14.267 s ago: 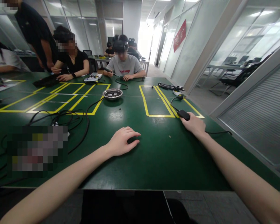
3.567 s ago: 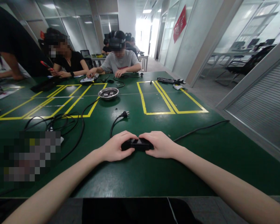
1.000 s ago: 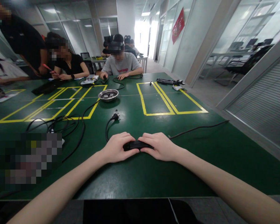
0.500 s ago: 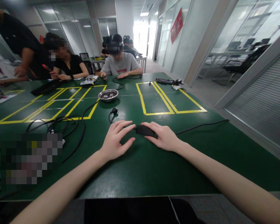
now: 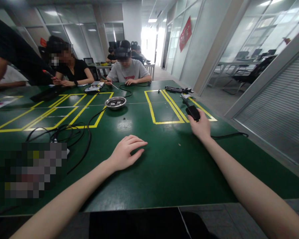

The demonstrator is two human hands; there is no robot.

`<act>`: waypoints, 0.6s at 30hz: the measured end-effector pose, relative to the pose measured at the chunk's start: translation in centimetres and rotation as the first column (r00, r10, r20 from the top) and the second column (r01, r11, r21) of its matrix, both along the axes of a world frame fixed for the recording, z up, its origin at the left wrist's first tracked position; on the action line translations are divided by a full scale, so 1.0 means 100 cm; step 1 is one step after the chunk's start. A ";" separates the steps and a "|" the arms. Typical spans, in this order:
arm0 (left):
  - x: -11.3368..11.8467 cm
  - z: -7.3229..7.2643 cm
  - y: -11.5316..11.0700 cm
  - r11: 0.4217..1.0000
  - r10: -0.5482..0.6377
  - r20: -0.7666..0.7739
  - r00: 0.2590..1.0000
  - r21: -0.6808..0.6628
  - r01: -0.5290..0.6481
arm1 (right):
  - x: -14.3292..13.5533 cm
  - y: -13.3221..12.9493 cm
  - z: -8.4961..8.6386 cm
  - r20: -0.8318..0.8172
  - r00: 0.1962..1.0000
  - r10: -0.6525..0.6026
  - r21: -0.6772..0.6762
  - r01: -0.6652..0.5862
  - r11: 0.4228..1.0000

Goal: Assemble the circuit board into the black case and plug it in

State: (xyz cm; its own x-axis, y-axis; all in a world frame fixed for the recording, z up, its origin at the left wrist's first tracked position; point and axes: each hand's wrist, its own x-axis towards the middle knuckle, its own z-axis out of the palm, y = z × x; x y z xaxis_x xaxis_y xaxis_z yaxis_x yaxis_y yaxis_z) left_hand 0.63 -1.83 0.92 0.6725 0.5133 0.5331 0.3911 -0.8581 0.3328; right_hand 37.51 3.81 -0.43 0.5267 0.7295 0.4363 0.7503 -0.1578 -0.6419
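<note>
My right hand is closed around a black power adapter over the right side of the green table. From its far end a short, blurred stretch of dark cord points away. Another black cord lies on the table just right of my right wrist. My left hand holds nothing; its fingers are extended and slightly apart, low over the middle of the table. I cannot tell whether it touches the surface. The power plug is not discernible in this view.
Yellow tape outlines mark the green table. A steel bowl with small metal parts stands ahead. Coiled black cables lie left, beside a blurred-out patch. A folded black tripod-like item lies at the far right. People sit across the table.
My right hand has carried the adapter to the right and away from me. The plug that lay beyond my left hand is gone from there. My left hand has barely moved.
</note>
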 end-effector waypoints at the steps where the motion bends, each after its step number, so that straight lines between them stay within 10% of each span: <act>1: 0.000 0.000 0.000 1.000 -0.002 -0.007 1.000 -0.012 0.002 | 0.002 0.000 -0.001 0.010 1.000 -0.012 -0.096 0.012 0.995; 5: 0.000 -0.004 0.001 0.999 -0.006 -0.026 1.000 -0.048 0.005 | 0.006 0.001 -0.004 0.071 0.997 -0.003 -0.299 0.024 0.954; 18: 0.000 -0.005 0.001 0.996 -0.021 -0.057 0.998 -0.089 0.016 | 0.025 0.011 -0.014 0.216 0.976 -0.039 -0.298 0.104 0.949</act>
State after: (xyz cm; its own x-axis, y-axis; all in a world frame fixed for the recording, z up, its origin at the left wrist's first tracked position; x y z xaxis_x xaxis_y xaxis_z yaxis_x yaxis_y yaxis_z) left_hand 0.60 -1.75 0.46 0.7106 0.5437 0.4466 0.3960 -0.8337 0.3848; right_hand 40.04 4.96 -1.88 0.5053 0.8084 0.3018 0.8397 -0.3800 -0.3880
